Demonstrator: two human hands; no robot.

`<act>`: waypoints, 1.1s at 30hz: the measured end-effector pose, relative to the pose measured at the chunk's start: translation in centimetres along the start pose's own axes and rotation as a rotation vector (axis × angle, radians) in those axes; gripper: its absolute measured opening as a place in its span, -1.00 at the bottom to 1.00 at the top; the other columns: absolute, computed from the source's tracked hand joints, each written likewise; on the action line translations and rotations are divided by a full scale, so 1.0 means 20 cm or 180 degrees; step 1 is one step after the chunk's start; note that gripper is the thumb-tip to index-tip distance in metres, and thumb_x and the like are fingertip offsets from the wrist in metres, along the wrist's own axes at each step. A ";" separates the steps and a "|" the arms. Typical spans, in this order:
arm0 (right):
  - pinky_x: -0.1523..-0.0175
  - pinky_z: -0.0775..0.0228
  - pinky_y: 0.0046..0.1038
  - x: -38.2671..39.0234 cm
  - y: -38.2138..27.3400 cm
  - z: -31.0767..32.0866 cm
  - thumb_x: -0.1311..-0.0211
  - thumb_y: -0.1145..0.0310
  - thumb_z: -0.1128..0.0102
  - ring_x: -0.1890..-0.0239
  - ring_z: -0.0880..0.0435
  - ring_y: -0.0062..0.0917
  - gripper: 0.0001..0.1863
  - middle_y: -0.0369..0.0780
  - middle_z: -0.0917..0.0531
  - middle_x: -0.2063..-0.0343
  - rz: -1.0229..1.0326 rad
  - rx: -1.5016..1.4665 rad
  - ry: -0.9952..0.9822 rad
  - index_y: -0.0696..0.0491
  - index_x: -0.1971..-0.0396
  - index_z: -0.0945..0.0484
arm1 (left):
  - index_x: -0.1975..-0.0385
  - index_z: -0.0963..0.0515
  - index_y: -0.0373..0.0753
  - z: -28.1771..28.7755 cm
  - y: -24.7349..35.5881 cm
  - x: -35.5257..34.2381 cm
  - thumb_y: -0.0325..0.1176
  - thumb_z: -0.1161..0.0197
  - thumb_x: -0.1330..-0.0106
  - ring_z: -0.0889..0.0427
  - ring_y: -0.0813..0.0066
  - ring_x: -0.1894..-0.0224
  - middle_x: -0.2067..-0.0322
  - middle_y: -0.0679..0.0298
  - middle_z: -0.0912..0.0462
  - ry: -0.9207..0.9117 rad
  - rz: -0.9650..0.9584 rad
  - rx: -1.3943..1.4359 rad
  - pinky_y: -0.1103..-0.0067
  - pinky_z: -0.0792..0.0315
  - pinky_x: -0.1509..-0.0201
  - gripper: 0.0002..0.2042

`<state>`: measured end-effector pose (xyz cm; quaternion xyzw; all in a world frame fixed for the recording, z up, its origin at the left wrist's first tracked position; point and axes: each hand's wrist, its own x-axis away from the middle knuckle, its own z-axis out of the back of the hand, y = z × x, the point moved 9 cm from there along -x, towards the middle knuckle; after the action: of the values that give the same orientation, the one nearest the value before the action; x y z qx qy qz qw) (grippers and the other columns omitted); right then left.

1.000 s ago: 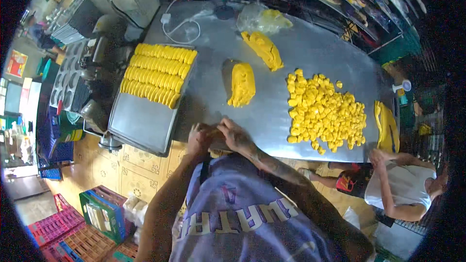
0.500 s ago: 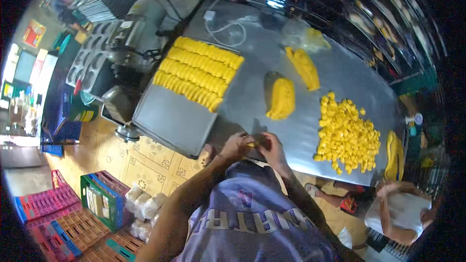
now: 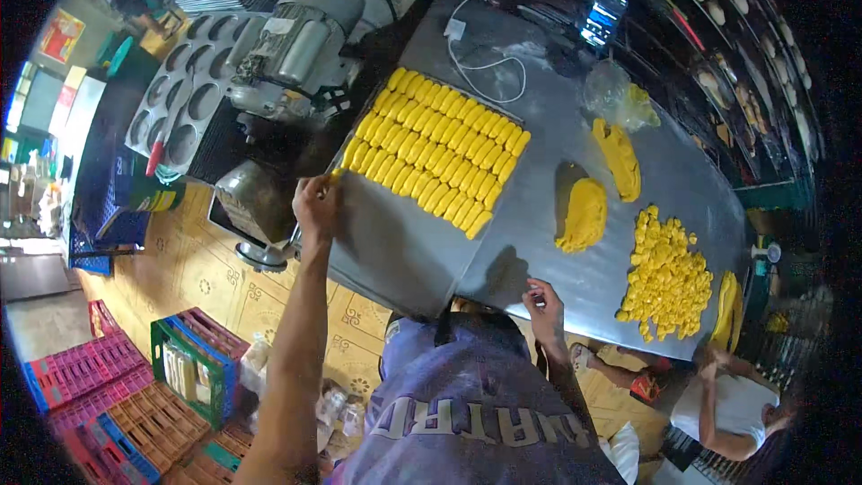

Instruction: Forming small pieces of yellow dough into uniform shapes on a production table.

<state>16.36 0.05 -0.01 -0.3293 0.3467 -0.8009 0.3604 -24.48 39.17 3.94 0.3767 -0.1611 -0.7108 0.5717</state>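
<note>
My left hand is closed at the left edge of a metal tray, its fingertips pinching a small yellow dough roll. That roll is at the near left end of the rows of yellow dough rolls lying side by side on the tray. Over the table's near edge, my right hand is raised with its fingers loosely bent and apart, and no dough shows in it. To its right on the metal table lie a thick yellow dough lump and a pile of small yellow dough pieces.
A longer dough slab, a plastic bag, a phone and a white cable occupy the table's far part. A motor machine stands left. Another person is at the right end, by a dough strip. Crates stack lower left.
My hands were together at the near table edge with a bit of yellow dough. Now the left has moved to the tray's left side with dough, while the right has moved away rightward.
</note>
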 end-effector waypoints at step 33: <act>0.21 -0.55 -0.30 -0.99 0.65 1.54 -0.18 0.52 -0.32 0.35 -0.69 -0.34 -0.88 -0.21 -0.67 0.44 0.1017 0.0130 0.1744 -0.01 0.32 -0.60 | -0.12 -0.59 -0.32 -0.62 1.11 1.69 -0.52 -0.32 -0.40 -0.66 0.52 0.20 0.09 0.26 -0.70 -0.2012 0.1118 0.1422 0.64 -0.57 0.24 -0.69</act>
<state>55.31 -0.26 0.91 -0.0355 0.4621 -0.7998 0.3815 -2.34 3.63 -1.52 0.2217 -0.5403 -0.6308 0.5108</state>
